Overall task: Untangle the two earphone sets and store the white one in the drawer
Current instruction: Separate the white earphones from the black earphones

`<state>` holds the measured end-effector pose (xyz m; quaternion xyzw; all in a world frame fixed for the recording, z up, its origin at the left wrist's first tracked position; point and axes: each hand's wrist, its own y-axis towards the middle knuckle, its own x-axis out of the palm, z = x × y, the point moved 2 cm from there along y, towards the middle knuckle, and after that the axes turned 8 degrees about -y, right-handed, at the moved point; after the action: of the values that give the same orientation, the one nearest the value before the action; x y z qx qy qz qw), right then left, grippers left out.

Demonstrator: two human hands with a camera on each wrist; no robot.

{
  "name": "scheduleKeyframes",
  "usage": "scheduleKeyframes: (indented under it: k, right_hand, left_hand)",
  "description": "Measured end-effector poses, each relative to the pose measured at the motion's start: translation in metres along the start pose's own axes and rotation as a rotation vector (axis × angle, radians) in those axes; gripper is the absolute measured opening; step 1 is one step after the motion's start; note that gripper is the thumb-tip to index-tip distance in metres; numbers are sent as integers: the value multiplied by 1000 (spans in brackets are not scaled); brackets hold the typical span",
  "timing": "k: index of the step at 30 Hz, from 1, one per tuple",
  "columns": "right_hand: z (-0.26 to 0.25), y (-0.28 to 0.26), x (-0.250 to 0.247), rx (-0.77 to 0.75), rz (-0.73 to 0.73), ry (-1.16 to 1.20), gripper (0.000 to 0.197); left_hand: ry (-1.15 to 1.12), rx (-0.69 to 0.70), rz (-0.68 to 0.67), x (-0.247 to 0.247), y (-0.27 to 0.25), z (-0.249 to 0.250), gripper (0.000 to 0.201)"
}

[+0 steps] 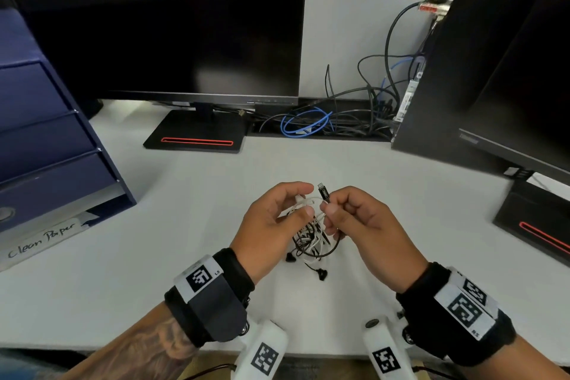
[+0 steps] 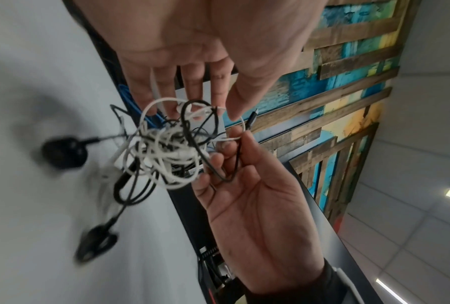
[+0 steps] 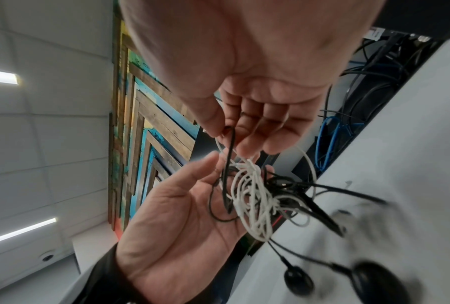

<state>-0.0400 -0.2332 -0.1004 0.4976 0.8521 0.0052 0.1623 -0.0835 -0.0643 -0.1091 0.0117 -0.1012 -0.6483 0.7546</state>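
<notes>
A knot of black and white earphone cords [image 1: 310,236] hangs between my two hands just above the white desk [image 1: 185,225]. My left hand [image 1: 303,199] pinches a white cord [image 2: 205,110] at the top of the knot. My right hand [image 1: 331,202] pinches the black cord just below its plug [image 1: 324,193], which sticks up. Two black earbuds [image 1: 320,274] [image 1: 290,257] dangle to the desk. The left wrist view shows the tangle [image 2: 166,152] under the left fingers [image 2: 192,86]. The right wrist view shows the tangle [image 3: 254,197] in front of the left palm [image 3: 182,236].
A blue drawer unit [image 1: 46,139] stands at the left, all drawers closed. A black monitor [image 1: 172,25] on its stand [image 1: 197,136] is behind the hands. Loose cables [image 1: 333,120] lie at the back. A second monitor [image 1: 493,71] fills the right.
</notes>
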Motion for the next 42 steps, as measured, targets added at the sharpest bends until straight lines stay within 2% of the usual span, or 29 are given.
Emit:
scheduleKeyframes:
  k: [7, 18, 20, 24, 25, 26, 28, 31, 36, 39, 42]
  right_hand:
    - [-49, 32, -15, -127, 92, -2, 14]
    - [-120, 79, -13, -364, 195, 177, 9]
    - [-130, 83, -16, -389, 222, 179, 9]
    - [-149, 89, -22, -422, 261, 215, 8]
    - [-153, 90, -23, -434, 265, 228, 8]
    - [-157, 91, -24, -446, 273, 232, 9]
    - [-160, 92, -25, -457, 276, 217, 9]
    - [-158, 94, -23, -466, 278, 125, 15]
    - [-145, 95, -27, -442, 337, -38, 20]
    - [-132, 98, -26, -358, 259, -124, 25]
    - [-128, 98, -27, -350, 290, -154, 25]
  left_hand:
    - [5, 218, 18, 5, 36, 54, 13]
    - [-13, 545, 34, 18, 71, 135, 13]
    - [-21, 546, -5, 18, 75, 143, 18]
    - [116, 500, -104, 8, 88, 146, 56]
    - [178, 493, -107, 5, 90, 146, 59]
    - [240, 490, -103, 4, 91, 148, 54]
    - [312, 500, -85, 2, 92, 149, 33]
    - [280, 548, -9, 1, 97, 150, 14]
    - [26, 566, 164, 3, 106, 151, 11]
    - [-102, 537, 160, 7, 108, 151, 12]
    - [-96, 555, 153, 14, 105, 151, 10]
